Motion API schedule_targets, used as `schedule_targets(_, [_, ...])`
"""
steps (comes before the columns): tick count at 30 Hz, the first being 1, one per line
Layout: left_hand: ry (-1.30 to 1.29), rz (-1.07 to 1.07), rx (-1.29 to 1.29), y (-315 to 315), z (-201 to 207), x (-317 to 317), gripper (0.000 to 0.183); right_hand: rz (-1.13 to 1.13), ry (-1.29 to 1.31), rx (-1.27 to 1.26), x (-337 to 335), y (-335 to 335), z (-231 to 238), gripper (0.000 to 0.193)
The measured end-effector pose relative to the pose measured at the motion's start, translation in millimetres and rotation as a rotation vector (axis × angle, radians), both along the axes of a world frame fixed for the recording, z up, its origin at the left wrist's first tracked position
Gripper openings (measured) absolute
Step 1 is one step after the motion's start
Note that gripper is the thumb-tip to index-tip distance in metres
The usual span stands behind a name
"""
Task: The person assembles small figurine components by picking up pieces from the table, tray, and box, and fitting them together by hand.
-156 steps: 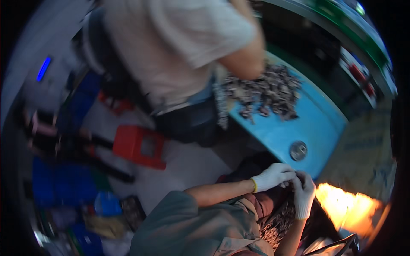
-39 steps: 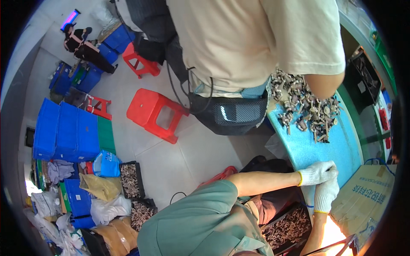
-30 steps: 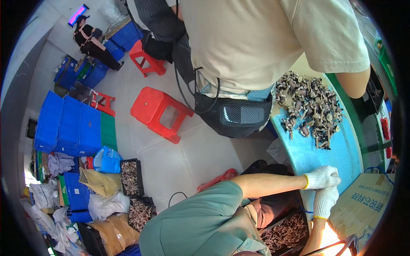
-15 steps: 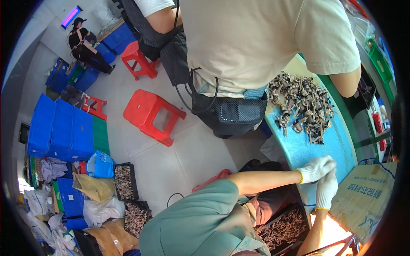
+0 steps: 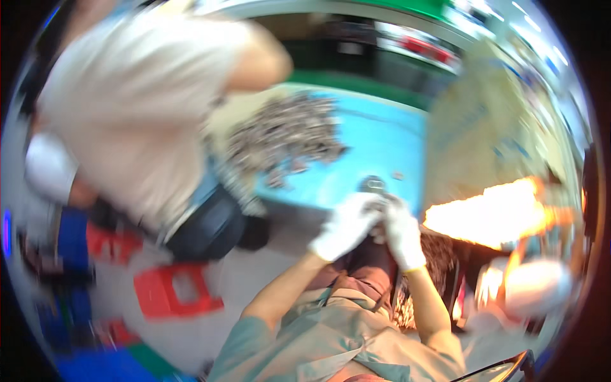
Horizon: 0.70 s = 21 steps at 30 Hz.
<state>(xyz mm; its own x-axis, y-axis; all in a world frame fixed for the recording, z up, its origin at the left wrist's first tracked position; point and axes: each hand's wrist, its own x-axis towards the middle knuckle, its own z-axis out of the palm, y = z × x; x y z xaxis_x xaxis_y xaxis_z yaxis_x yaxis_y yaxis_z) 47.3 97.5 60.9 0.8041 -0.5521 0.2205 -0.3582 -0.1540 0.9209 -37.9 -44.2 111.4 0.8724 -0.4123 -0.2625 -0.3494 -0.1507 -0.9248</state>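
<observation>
The picture is blurred by motion. My left hand (image 5: 347, 224) and my right hand (image 5: 402, 232), both in white gloves, meet at the near edge of a light blue table (image 5: 375, 149). Their fingertips close together on a small dark piece (image 5: 380, 224) between them; what it is stays unclear. A small round metal part (image 5: 372, 184) lies on the table just beyond my hands. Further back on the table sits a heap of small grey metal parts (image 5: 286, 137).
Another person in a pale shirt (image 5: 140, 108) stands at the table's left, one arm over the heap. A red stool (image 5: 177, 291) stands on the floor at lower left, blue crates (image 5: 70, 242) beyond it. A cardboard box (image 5: 484, 134) and a bright glare (image 5: 490, 213) lie at right.
The view has swung sharply up and right, so the table now fills the middle. My hands stay together at the table's edge, now pressed closer around the small piece.
</observation>
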Motion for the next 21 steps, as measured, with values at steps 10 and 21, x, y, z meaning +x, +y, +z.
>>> schedule_targets(10, [-0.191, 0.317, 0.372, -59, 19, 144, 0.045, -0.183, 0.190, -0.058, -177, -75, -120, 0.035])
schedule_targets(21, [-0.513, -0.387, 0.754, -157, -6, 119, 0.034, -0.369, 0.668, -0.536, -303, -154, -257, 0.042])
